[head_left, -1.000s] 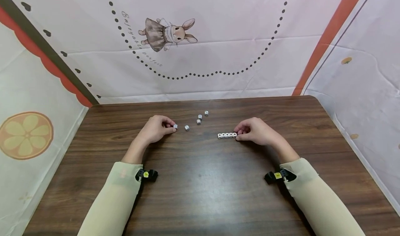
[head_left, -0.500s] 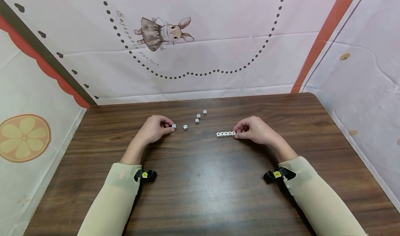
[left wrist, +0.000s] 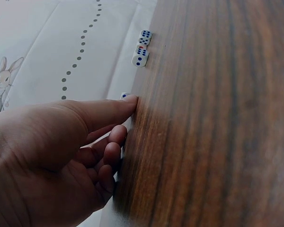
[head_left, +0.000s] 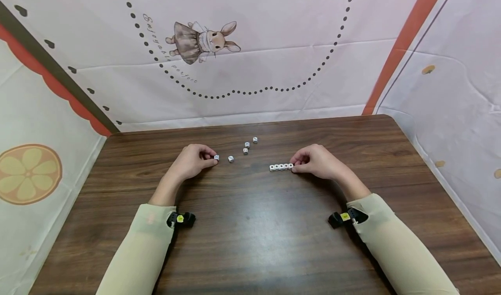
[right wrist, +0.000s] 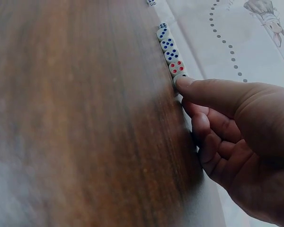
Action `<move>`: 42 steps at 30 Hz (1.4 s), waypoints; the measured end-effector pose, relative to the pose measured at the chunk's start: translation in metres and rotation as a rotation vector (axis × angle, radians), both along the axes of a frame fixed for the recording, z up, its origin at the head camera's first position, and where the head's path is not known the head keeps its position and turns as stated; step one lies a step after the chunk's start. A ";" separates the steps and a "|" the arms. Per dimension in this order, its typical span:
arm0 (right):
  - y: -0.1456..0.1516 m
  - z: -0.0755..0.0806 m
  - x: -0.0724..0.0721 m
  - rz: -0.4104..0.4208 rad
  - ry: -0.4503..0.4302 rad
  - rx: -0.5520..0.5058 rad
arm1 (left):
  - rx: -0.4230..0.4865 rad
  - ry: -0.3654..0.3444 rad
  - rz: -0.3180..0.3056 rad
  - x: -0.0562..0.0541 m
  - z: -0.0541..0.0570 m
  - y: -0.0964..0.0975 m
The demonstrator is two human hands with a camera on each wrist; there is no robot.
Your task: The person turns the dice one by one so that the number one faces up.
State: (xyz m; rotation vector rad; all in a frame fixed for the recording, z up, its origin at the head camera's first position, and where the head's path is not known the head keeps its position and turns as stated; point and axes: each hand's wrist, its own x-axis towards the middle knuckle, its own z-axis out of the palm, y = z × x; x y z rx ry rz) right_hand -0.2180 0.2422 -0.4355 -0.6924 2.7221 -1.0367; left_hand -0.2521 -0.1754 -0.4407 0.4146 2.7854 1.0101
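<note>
Row assembly of small white dice, by judgement, as the step in hand. Clock reference: head view, 12 o'clock toward the far edge of the brown bench.

Location of dice row: flat on the bench, immediately at 9 o'clock of the right grip. Right grip: narrow, with thumb and finger on the end die at 3 o'clock of the row. Left grip: narrow, pinching a separate die, well apart from the row at its 9 o'clock. Four loose dice: between the two grips, at 9 to 11 o'clock of the row.

Probable next move: turn the separate die single-pip-up, carry toward 3 o'clock, butt squarely against the near end of the row; brace the opposite end.

Orientation of row: five dice side by side, single pips up, long axis nearly along 9-to-3, 3-o'clock end slightly toward 12. Separate die: cubic, without long axis; several pips up, exact count too small for certainty.
</note>
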 end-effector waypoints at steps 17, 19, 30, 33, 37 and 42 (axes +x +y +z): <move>0.000 0.002 0.000 -0.013 -0.008 0.001 | 0.010 0.003 -0.016 -0.003 0.003 -0.001; 0.000 0.003 -0.001 -0.009 0.001 0.004 | 0.010 0.003 -0.023 -0.002 0.004 0.000; -0.005 0.006 0.003 -0.002 0.035 0.051 | -0.001 0.012 -0.034 -0.001 0.006 0.000; -0.005 0.006 0.003 -0.006 0.035 0.052 | -0.004 0.016 -0.035 -0.001 0.007 0.001; -0.005 0.006 0.003 -0.006 0.037 0.051 | -0.013 0.037 -0.037 -0.001 0.007 0.002; -0.005 0.006 0.003 -0.005 0.040 0.049 | -0.030 0.067 -0.050 -0.001 0.008 0.005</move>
